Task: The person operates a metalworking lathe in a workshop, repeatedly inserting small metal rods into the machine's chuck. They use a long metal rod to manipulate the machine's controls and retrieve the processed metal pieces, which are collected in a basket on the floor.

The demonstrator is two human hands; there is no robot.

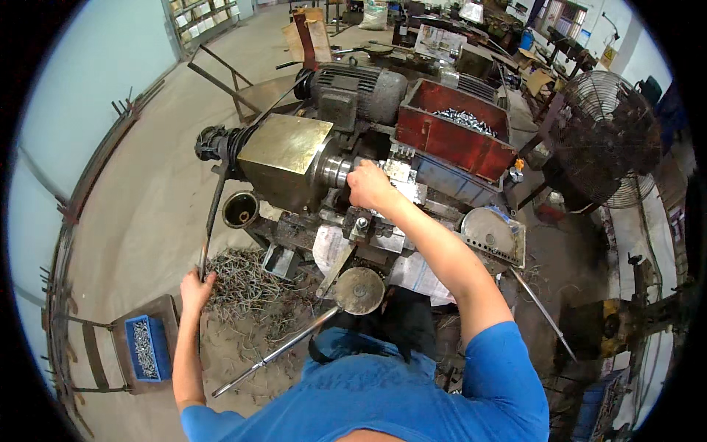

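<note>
My left hand [195, 289] is wrapped round the lower end of a long dark lever bar [212, 221], which runs up to the left side of a lathe-like machine's headstock [289, 142]. My right hand [370, 186] is closed just in front of the round steel spindle nose [335, 172]. Its fingers are bent together, and whatever they hold is hidden behind them. Below that hand stands a tool post with a bolt [361, 223]. A round metal disc [360, 290] and a long steel handle [276, 352] are close to my body.
A red bin [451, 140] of small metal parts sits on a blue crate behind the machine. Metal shavings [247, 283] cover the floor near my left arm. A blue tray [147, 348] of small parts rests at left; a large fan [604, 140] stands at right.
</note>
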